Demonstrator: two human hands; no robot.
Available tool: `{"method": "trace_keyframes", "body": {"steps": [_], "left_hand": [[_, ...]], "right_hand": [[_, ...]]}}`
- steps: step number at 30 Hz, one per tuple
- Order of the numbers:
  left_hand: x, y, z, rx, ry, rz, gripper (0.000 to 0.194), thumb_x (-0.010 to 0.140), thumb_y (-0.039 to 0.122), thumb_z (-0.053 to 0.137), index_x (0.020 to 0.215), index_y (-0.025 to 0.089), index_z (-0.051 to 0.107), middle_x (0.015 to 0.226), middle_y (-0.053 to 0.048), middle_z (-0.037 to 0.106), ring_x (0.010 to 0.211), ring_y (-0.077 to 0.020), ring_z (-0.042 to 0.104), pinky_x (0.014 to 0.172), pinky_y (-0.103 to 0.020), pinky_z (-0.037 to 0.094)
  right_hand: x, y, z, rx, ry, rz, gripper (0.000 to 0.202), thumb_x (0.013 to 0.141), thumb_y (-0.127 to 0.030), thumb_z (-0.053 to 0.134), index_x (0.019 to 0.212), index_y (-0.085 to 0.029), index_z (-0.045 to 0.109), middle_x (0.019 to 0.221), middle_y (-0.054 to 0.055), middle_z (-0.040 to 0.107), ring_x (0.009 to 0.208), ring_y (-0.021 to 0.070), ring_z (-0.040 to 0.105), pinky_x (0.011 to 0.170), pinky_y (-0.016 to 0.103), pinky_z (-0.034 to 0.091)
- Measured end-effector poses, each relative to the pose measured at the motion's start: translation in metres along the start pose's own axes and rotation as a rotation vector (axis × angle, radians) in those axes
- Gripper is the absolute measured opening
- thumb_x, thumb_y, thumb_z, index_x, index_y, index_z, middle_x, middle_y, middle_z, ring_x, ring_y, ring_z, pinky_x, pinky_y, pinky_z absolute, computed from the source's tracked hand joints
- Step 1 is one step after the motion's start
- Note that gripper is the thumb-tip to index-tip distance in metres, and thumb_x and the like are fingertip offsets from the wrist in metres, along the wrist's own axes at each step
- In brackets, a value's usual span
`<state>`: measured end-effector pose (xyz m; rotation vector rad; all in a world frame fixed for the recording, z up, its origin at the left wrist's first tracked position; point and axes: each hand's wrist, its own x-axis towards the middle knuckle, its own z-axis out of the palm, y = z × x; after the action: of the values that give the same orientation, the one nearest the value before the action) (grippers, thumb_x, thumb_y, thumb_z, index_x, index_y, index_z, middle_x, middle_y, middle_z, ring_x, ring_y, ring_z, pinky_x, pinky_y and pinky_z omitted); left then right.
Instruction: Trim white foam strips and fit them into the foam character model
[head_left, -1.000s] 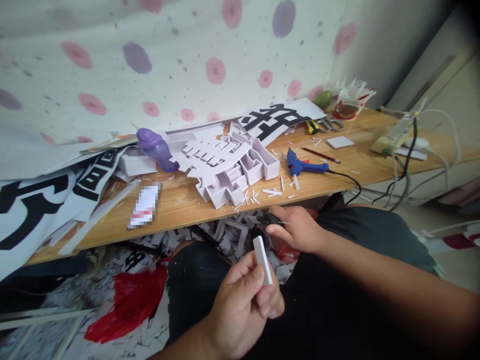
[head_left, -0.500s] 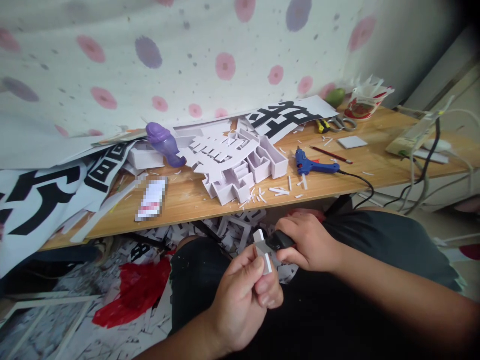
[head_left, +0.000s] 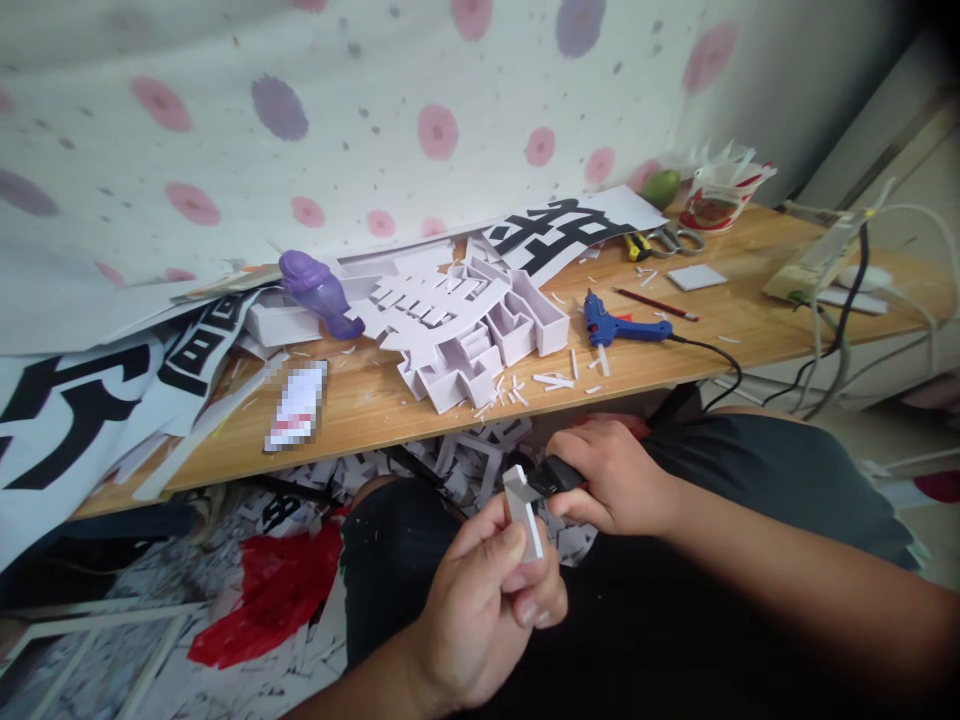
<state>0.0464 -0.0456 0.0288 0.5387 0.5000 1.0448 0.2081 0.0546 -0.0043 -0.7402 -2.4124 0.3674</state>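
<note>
My left hand (head_left: 491, 590) pinches a small white strip of board (head_left: 523, 512) between thumb and fingers, above my lap. Closed round the black handle of a utility knife (head_left: 555, 478) is my right hand (head_left: 611, 475). The knife's blade meets the upper part of the strip; its exact contact is hard to make out. On the table edge beyond lie white hollow box letters (head_left: 480, 345) made of board, with thin offcuts (head_left: 514, 388) scattered before them.
A blue glue gun (head_left: 626, 325) with a black cord, a pencil (head_left: 656, 304), scissors (head_left: 679, 240) and a purple bottle (head_left: 319, 290) are on the wooden table (head_left: 360, 410). Printed character sheets (head_left: 67, 410) hang over the left end. A red plastic bag (head_left: 266, 590) lies on the littered floor.
The knife blade has shifted from lying across the strip's middle to near its upper end, uncovering more of the strip. My view has tilted slightly. Both hands keep their grips.
</note>
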Motion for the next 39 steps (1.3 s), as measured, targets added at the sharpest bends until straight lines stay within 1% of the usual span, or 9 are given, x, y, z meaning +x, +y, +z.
{"method": "trace_keyframes", "body": {"steps": [3, 5, 9, 14, 20, 25, 31, 34, 39], "left_hand": [[-0.002, -0.004, 0.001, 0.003, -0.081, -0.015, 0.017, 0.089, 0.027, 0.045, 0.076, 0.016, 0.048, 0.055, 0.006, 0.029, 0.045, -0.0049, 0.03, 0.049, -0.023, 0.024], [-0.004, -0.006, 0.001, -0.001, -0.097, -0.015, 0.017, 0.088, 0.028, 0.047, 0.076, 0.016, 0.047, 0.055, 0.006, 0.03, 0.044, -0.0047, 0.03, 0.049, -0.023, 0.024], [-0.003, -0.005, -0.002, 0.068, 0.047, 0.032, 0.021, 0.087, 0.029, 0.049, 0.071, 0.016, 0.043, 0.054, 0.006, 0.029, 0.046, -0.0049, 0.03, 0.05, -0.023, 0.022], [0.001, 0.0, -0.004, 0.185, 0.214, 0.091, 0.021, 0.087, 0.029, 0.05, 0.072, 0.017, 0.043, 0.052, 0.007, 0.027, 0.046, -0.0054, 0.025, 0.05, -0.024, 0.021], [0.006, 0.0, -0.002, 0.192, 0.315, 0.105, 0.023, 0.086, 0.032, 0.053, 0.072, 0.017, 0.042, 0.051, 0.008, 0.028, 0.045, -0.0055, 0.026, 0.049, -0.024, 0.02], [0.008, 0.002, -0.002, 0.099, 0.369, 0.086, 0.028, 0.078, 0.036, 0.063, 0.075, 0.018, 0.042, 0.052, 0.009, 0.029, 0.044, -0.0045, 0.027, 0.048, -0.022, 0.021], [0.008, 0.001, -0.004, 0.036, 0.327, 0.048, 0.027, 0.08, 0.036, 0.062, 0.076, 0.017, 0.043, 0.051, 0.008, 0.03, 0.044, -0.0047, 0.029, 0.048, -0.021, 0.023], [0.008, 0.0, -0.004, 0.024, 0.282, 0.04, 0.026, 0.082, 0.036, 0.058, 0.074, 0.017, 0.042, 0.049, 0.008, 0.03, 0.044, -0.0047, 0.028, 0.048, -0.021, 0.023], [0.007, -0.001, -0.003, 0.004, 0.269, 0.033, 0.026, 0.082, 0.035, 0.058, 0.074, 0.017, 0.042, 0.049, 0.008, 0.031, 0.044, -0.0044, 0.028, 0.048, -0.02, 0.023]], "right_hand": [[0.001, 0.004, 0.001, 0.002, -0.007, 0.083, 0.064, 0.089, -0.069, 0.019, 0.076, -0.014, 0.049, 0.064, 0.004, 0.052, 0.057, 0.0134, 0.047, 0.055, 0.024, 0.028], [0.001, 0.006, 0.0, 0.049, 0.02, 0.13, 0.063, 0.089, -0.069, 0.019, 0.077, -0.014, 0.049, 0.065, 0.003, 0.052, 0.057, 0.0133, 0.048, 0.054, 0.023, 0.029], [-0.001, 0.005, -0.003, 0.195, 0.074, 0.181, 0.06, 0.089, -0.067, 0.021, 0.076, -0.015, 0.047, 0.062, 0.002, 0.048, 0.054, 0.012, 0.045, 0.053, 0.022, 0.031], [-0.003, 0.001, 0.0, 0.249, 0.062, 0.107, 0.057, 0.09, -0.066, 0.024, 0.077, -0.015, 0.046, 0.063, 0.001, 0.047, 0.056, 0.0117, 0.043, 0.055, 0.023, 0.03], [-0.005, -0.007, 0.004, 0.3, 0.027, 0.034, 0.058, 0.09, -0.067, 0.023, 0.077, -0.015, 0.046, 0.064, 0.001, 0.047, 0.056, 0.0113, 0.044, 0.054, 0.023, 0.029], [-0.006, -0.015, 0.008, 0.296, 0.02, -0.041, 0.062, 0.087, -0.071, 0.021, 0.072, -0.016, 0.045, 0.06, 0.0, 0.046, 0.052, 0.0109, 0.042, 0.051, 0.024, 0.027], [-0.009, -0.018, 0.01, 0.235, 0.063, -0.056, 0.063, 0.087, -0.071, 0.02, 0.073, -0.016, 0.046, 0.061, 0.002, 0.048, 0.054, 0.0121, 0.043, 0.052, 0.025, 0.026], [-0.009, -0.017, 0.01, 0.215, 0.057, -0.056, 0.064, 0.087, -0.071, 0.02, 0.074, -0.015, 0.047, 0.061, 0.002, 0.048, 0.055, 0.0128, 0.043, 0.053, 0.025, 0.026], [-0.009, -0.016, 0.011, 0.193, 0.051, -0.061, 0.065, 0.087, -0.072, 0.021, 0.073, -0.015, 0.049, 0.061, 0.002, 0.047, 0.055, 0.0131, 0.043, 0.053, 0.026, 0.025]]}}
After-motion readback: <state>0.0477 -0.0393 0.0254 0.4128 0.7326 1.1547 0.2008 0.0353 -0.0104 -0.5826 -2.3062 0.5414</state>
